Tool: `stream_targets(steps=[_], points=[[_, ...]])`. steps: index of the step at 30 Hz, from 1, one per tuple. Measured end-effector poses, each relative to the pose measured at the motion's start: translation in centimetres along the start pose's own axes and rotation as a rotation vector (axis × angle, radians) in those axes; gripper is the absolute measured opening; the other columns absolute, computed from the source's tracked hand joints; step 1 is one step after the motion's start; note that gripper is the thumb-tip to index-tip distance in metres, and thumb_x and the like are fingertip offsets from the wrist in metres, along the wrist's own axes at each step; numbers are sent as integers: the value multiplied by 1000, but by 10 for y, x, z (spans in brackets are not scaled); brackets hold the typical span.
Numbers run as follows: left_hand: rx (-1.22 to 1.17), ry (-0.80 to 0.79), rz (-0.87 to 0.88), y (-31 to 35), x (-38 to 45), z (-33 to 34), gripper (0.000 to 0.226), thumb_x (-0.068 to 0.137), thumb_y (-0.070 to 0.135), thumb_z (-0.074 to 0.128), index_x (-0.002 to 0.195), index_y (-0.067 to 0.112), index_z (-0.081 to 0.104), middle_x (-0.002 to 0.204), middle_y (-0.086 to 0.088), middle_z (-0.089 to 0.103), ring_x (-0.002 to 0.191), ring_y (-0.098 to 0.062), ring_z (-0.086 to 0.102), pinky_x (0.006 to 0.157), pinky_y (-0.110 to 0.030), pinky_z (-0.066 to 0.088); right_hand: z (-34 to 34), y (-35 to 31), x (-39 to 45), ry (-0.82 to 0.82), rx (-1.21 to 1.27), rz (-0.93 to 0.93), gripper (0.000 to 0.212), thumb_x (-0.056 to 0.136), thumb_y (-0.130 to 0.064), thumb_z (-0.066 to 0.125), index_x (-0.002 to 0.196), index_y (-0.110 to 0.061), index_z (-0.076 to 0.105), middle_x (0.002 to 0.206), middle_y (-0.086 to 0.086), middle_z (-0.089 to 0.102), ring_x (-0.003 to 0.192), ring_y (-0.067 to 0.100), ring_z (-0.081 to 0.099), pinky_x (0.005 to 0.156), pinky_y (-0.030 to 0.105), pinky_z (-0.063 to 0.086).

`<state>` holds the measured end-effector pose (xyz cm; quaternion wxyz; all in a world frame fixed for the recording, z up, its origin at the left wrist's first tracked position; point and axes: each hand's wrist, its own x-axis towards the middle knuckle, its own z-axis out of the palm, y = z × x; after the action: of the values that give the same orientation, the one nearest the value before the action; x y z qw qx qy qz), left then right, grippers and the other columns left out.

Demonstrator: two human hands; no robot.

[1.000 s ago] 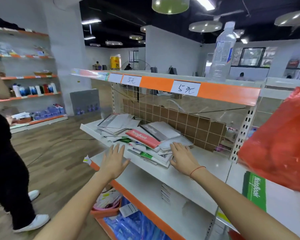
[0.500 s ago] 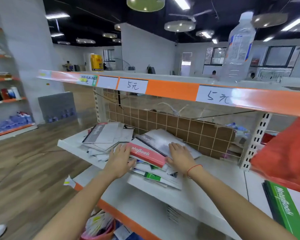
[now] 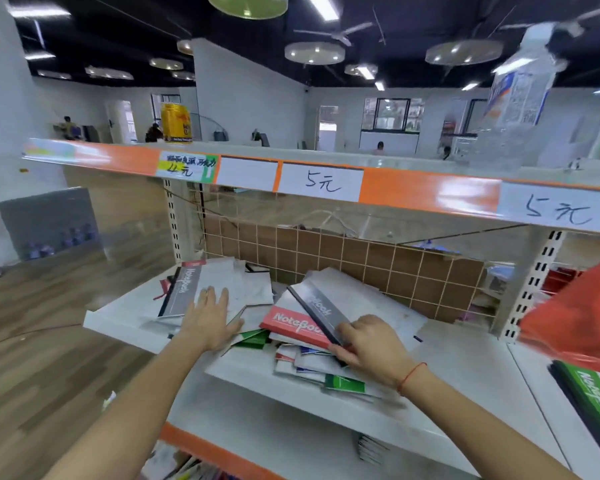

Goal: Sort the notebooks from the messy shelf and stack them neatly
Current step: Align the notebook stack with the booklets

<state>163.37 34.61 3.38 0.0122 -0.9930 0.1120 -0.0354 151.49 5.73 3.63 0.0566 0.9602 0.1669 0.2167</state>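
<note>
A messy heap of notebooks lies on the white middle shelf [image 3: 125, 315]. On the left, a grey-spined notebook [image 3: 184, 289] tops a loose pile, and my left hand [image 3: 210, 315] rests flat on that pile with straight fingers. In the middle lies a red notebook [image 3: 293, 323], with a dark grey-spined notebook [image 3: 321, 310] tilted over it. My right hand [image 3: 369, 344] grips the near corner of that grey-spined notebook. Green [image 3: 343, 382] and blue-edged notebooks stick out underneath, near the shelf's front edge.
The orange-edged upper shelf [image 3: 413, 192] with price labels hangs above, bearing a clear water bottle [image 3: 515, 98] and a yellow can [image 3: 175, 123]. A red plastic bag [image 3: 575, 313] hangs at right over a green notebook [image 3: 596, 400]. A wire grid backs the shelf.
My left hand has slid left from the red notebook onto the left pile. My right hand has curled round the corner of the grey-spined notebook. The camera has come closer.
</note>
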Motion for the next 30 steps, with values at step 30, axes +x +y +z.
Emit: stream_targets(steps=[30], points=[[93,9,27,-23,-8,18,99,76,70,50,150,19,9,146,-5,28,134,-27,28,108,-58,17,3,-9,-5,-235,79,81,56,89,-37,51,138,-18,36,143,7,42,129,26,40,108,35,32]])
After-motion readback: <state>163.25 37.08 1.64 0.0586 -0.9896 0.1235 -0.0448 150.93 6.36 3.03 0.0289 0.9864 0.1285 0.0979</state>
